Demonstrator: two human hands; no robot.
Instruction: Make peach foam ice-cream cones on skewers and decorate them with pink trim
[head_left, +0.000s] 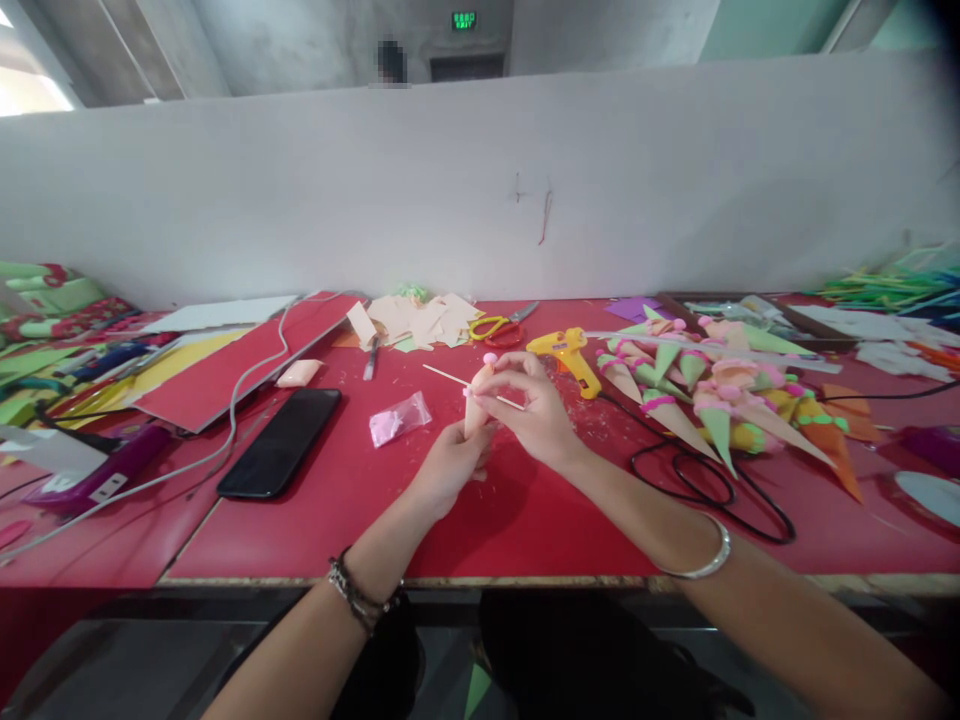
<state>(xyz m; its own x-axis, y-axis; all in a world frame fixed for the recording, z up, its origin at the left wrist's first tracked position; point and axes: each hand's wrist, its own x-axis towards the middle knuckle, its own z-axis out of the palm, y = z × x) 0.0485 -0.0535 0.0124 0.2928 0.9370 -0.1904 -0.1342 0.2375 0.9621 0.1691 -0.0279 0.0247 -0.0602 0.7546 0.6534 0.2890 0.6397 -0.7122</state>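
My left hand is wrapped round the lower part of a small peach-coloured cone with pink trim and a pink pompom at its top. Between the fingertips of my right hand is a thin wooden stick, lying across the cone's upper part. Those right fingertips are close against the cone; whether they also pinch it I cannot tell. Just left of the hands lies a clear bag of pink pieces. A yellow glue gun rests to the right, past my right hand.
Finished-looking cones are piled at right, beside the glue gun's black cable. Scissors and peach scraps lie at the back. A black phone, a red board and a white cable occupy the left.
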